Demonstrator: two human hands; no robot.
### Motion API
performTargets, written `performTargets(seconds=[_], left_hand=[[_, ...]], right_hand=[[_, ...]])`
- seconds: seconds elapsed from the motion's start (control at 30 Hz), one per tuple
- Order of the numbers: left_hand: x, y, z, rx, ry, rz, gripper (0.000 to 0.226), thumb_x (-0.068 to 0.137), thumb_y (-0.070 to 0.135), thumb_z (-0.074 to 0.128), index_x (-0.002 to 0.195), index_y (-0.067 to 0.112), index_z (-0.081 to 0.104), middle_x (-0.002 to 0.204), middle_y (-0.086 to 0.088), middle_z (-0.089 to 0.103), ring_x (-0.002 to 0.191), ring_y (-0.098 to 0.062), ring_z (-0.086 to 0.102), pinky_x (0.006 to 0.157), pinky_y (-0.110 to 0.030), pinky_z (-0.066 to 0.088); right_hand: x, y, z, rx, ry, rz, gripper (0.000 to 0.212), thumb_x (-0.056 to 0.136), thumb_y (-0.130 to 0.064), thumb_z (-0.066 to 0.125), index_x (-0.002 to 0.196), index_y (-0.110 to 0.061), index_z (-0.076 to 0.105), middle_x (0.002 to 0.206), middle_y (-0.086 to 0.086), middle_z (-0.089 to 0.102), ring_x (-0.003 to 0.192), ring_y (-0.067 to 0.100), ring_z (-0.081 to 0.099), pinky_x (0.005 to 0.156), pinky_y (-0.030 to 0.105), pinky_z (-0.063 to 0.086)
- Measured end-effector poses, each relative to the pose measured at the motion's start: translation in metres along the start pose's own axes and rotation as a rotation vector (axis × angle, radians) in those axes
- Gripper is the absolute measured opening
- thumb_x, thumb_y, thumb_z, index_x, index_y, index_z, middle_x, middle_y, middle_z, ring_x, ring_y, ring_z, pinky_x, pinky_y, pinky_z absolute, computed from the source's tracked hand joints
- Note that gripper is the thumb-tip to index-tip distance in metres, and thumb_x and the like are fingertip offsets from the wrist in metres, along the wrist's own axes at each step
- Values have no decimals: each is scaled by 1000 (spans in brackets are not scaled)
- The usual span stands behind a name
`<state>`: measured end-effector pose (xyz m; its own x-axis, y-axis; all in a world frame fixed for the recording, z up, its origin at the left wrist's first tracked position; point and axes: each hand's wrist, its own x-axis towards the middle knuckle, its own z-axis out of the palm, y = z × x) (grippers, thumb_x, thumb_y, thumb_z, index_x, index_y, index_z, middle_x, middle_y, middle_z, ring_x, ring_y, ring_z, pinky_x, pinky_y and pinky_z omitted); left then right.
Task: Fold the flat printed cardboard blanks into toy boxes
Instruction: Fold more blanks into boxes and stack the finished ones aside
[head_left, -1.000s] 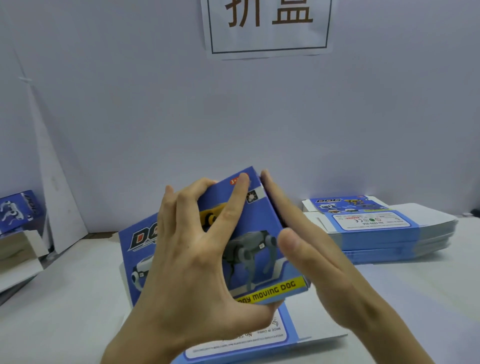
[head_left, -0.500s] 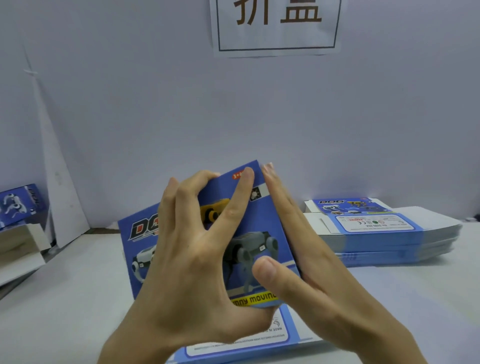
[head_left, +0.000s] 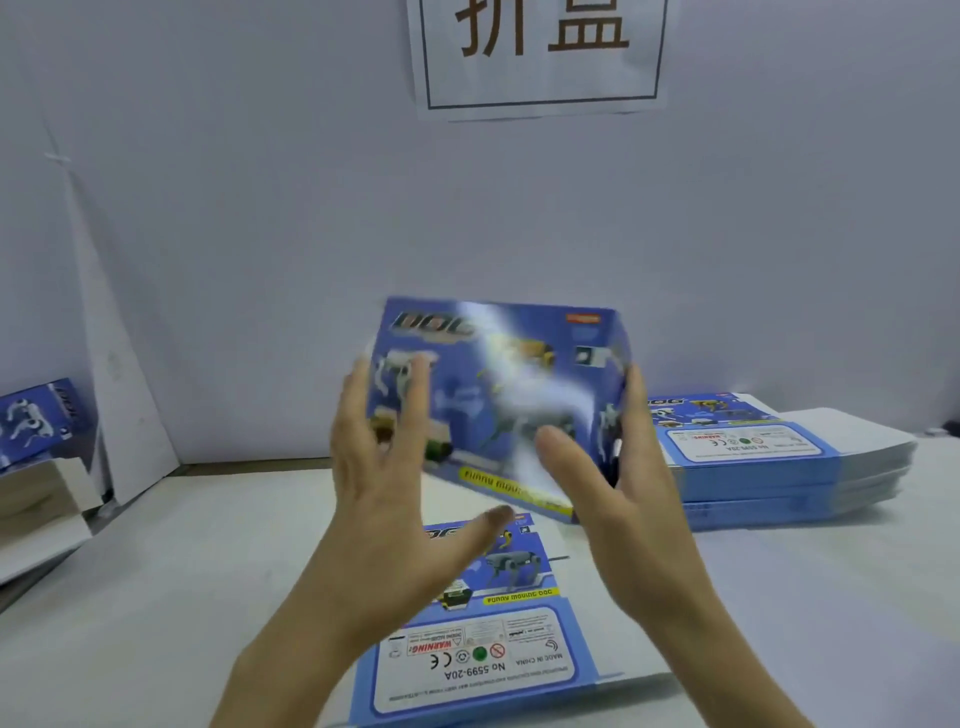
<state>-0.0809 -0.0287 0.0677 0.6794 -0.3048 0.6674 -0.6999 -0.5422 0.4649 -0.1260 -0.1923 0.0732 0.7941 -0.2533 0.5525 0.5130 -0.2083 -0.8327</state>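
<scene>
Blue printed toy box (head_left: 498, 395), motion-blurred, held above bench (head_left: 156, 571) between both hands. Left hand (head_left: 384, 499): grip apart, straight fingers spread against toy box's left edge. Right hand (head_left: 623, 499): grip clamped on toy box's right side, thumb across front face. Flat blank (head_left: 483, 654) lies on bench beneath hands; stack of blanks (head_left: 779, 467) at right, well apart.
</scene>
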Motion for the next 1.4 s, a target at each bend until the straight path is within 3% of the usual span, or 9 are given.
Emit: performTargets(seconds=[0.07, 0.2, 0.33, 0.47, 0.63, 0.8, 1.0, 1.17, 1.4], left_hand=[[2, -5, 1, -203, 22, -266, 115, 55, 80, 65, 133, 65, -18, 151, 26, -29, 126, 28, -21, 104, -28, 13], [8, -15, 4, -808, 169, -462, 132, 43, 69, 74, 145, 52, -7, 155, 9, 30, 126, -3, 49, 105, -47, 40], [12, -27, 1, -850, 410, -435, 131, 56, 44, 88, 147, 45, -5, 136, 0, 54, 120, -21, 58, 99, -49, 47], [15, -36, 0, -1005, 446, -421, 109, 64, 22, 78, 150, 33, 11, 123, 2, 65, 101, -15, 69, 65, -30, 59], [8, -43, -1, -769, 340, -185, 115, 53, 24, 85, 144, 47, 19, 129, 9, 60, 109, -10, 65, 75, -24, 57], [-1, -41, 19, -399, 3, -51, 98, 62, 49, 84, 140, 55, 25, 135, 32, 28, 125, 9, 39, 102, -21, 40], [1, -53, 8, -362, 0, -48, 45, 74, 67, 49, 118, 69, 42, 128, 32, 41, 117, 8, 48, 93, -22, 45], [-5, -57, 18, -332, 65, 53, 48, 82, 76, 40, 127, 57, 39, 132, 25, 40, 117, 1, 49, 90, -16, 46], [-12, -61, 34, -418, 190, 107, 44, 91, 70, 32, 131, 54, 37, 132, 18, 37, 119, -11, 49, 86, -17, 49]], right_hand=[[0, 11, 4, 150, 58, 43, 91, 76, -39, 63, 149, -43, 10, 122, -21, 62, 110, -1, 61, 90, 15, 50], [-6, 26, 17, 283, -62, 147, 105, 74, -27, 69, 148, -47, -3, 102, -21, 69, 90, -1, 68, 64, 12, 51], [0, 35, 12, 289, -179, 175, 109, 64, -15, 74, 149, -40, 10, 114, -7, 68, 99, 14, 69, 73, 21, 55], [7, 36, -10, 178, -434, 347, 98, 52, -32, 80, 135, -38, 30, 115, 1, 68, 102, 23, 69, 90, 39, 55], [20, 43, -27, 84, -332, 458, 108, 51, -58, 73, 142, -49, 16, 109, -22, 58, 105, 1, 59, 106, 37, 39], [19, 38, -29, 65, -289, 211, 64, 73, -65, 58, 131, -60, 32, 124, -28, 54, 110, -12, 56, 87, 14, 48], [13, 36, -28, -91, -262, 65, 45, 86, -62, 44, 129, -51, 39, 84, -39, 61, 92, -12, 62, 67, 4, 46], [13, 43, -33, -210, -260, 14, 35, 86, -58, 42, 118, -73, 35, 107, -49, 53, 108, -20, 49, 72, -3, 40], [11, 58, -35, -242, -143, -139, 41, 89, -59, 32, 129, -52, 40, 124, -47, 41, 115, -17, 43, 84, -3, 34]])
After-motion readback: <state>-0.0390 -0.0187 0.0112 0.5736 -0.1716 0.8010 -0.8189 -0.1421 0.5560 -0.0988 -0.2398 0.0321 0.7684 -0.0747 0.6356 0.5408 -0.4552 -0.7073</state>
